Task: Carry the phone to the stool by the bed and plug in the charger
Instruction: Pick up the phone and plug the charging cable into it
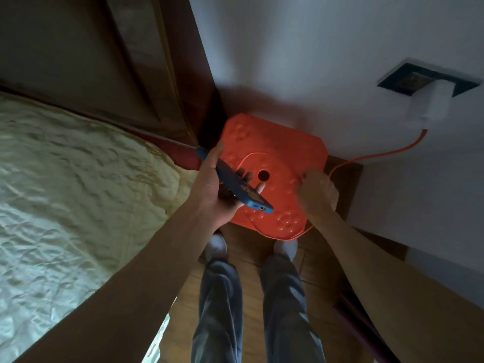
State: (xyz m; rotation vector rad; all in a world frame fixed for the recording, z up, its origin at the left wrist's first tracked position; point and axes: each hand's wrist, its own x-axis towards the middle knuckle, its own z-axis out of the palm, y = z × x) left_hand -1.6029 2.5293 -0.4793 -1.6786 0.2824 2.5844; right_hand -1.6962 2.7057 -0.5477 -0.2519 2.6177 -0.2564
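My left hand (pixel 213 189) holds a phone in a dark blue case (pixel 235 183) edge-on above the orange plastic stool (pixel 275 150), its port end pointing toward me. My right hand (pixel 318 191) is closed over the stool's right side, gripping the orange charger cable (pixel 366 158). The cable loops across the stool top and runs right and up to a white charger block (pixel 434 107) plugged into a dark wall socket (pixel 416 78). The cable's free end is hidden by my hand.
The bed with a pale quilted cover (pixel 78 192) lies on the left, its dark wooden headboard (pixel 110 61) behind. The stool stands in the corner against the white wall (pixel 314 61). My legs and feet (pixel 251 284) stand on wooden floor just before the stool.
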